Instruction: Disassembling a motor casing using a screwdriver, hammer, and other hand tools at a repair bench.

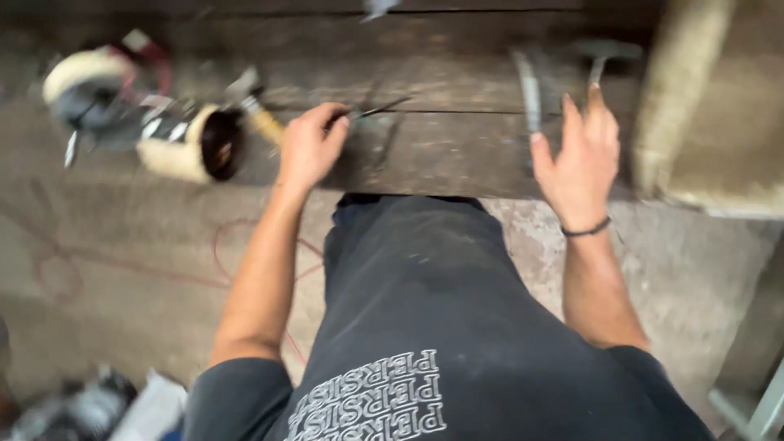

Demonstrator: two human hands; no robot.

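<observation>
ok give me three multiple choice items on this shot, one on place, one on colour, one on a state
1. Where does the left hand rest?
A. on the wooden bench
B. on the floor
C. in a pocket

2. What colour is the band on the right wrist?
A. white
B. black
C. yellow

3. How is the right hand?
A. fist closed on a tool
C. out of view
B. open, fingers spread

Answers: 1 A, the hand lies on the dark plank; 2 B, a thin dark band circles the wrist; 3 B, the fingers are splayed and hold nothing.
</observation>
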